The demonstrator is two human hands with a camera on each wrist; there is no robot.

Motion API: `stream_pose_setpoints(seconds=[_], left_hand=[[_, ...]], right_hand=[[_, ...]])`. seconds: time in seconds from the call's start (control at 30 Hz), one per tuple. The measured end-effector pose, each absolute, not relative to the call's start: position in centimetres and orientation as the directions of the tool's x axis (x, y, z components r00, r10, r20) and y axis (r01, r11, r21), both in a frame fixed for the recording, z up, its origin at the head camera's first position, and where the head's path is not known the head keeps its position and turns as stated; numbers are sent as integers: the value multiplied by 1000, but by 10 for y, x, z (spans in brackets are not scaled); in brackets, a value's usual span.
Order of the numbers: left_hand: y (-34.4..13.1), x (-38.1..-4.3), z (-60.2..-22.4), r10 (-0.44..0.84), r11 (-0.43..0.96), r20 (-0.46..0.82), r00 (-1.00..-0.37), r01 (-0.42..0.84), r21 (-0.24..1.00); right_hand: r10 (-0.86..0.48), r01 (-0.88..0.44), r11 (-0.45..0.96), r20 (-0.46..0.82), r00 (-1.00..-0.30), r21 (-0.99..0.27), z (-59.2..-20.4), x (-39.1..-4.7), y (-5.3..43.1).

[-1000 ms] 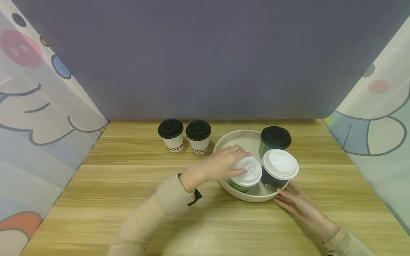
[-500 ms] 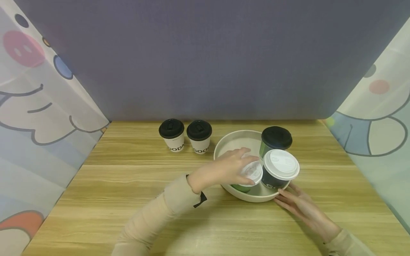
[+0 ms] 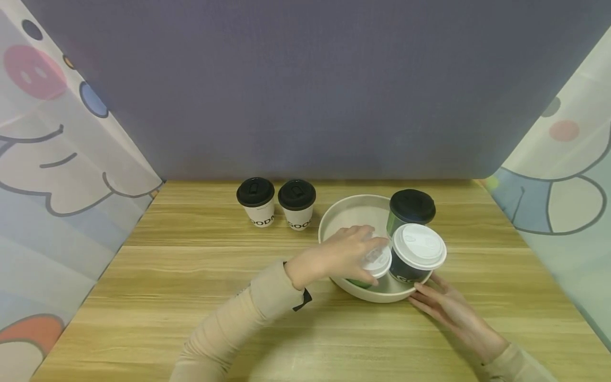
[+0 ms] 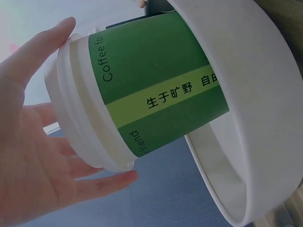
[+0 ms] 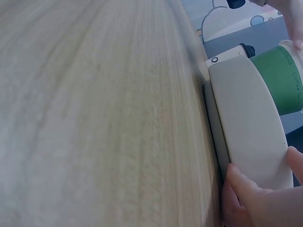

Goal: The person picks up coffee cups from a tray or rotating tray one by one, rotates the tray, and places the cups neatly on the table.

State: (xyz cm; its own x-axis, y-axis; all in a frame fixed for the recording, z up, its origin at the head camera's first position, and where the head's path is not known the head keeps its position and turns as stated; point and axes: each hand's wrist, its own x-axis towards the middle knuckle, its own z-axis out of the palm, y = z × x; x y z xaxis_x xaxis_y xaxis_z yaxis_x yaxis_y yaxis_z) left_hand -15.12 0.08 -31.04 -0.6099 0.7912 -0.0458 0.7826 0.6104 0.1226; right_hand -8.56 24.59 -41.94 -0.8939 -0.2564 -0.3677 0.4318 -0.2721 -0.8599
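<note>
My left hand (image 3: 345,253) grips a green paper coffee cup (image 4: 156,80) by its white lid, thumb on one side and fingers spread round the other. That cup stands in the near left part of a round, cream-coloured tray (image 3: 340,213) with a raised wall. My right hand (image 3: 451,314) holds the tray at its near right edge; in the right wrist view the thumb is at the rim and the fingers (image 5: 241,182) reach low on the wall. Beside the gripped cup stands a dark cup with a white lid (image 3: 419,246), and behind it a green cup with a black lid (image 3: 411,207).
Two white paper cups with black lids, a left one (image 3: 255,201) and a right one (image 3: 297,204), stand on the wooden table (image 3: 191,286) left of the tray. A grey panel (image 3: 305,95) rises behind the table, with cartoon-printed cloths on both sides.
My left hand has shifted slightly to the right over the white lid, its fingers now further round it. The right hand and the tray have stayed in place.
</note>
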Motion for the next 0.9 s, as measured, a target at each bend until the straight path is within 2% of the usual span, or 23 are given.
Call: stream_pose_setpoints(seconds=[0.3, 0.9], left_hand=[[3, -150, -312, 785, 617, -59, -616, 771, 158], [-3, -154, -303, 777, 621, 42, -628, 775, 116]], right_hand=[[-275, 435, -286, -361, -891, -854, -417, -85, 247], [-256, 456, -304, -389, -885, -836, -416, -85, 245]])
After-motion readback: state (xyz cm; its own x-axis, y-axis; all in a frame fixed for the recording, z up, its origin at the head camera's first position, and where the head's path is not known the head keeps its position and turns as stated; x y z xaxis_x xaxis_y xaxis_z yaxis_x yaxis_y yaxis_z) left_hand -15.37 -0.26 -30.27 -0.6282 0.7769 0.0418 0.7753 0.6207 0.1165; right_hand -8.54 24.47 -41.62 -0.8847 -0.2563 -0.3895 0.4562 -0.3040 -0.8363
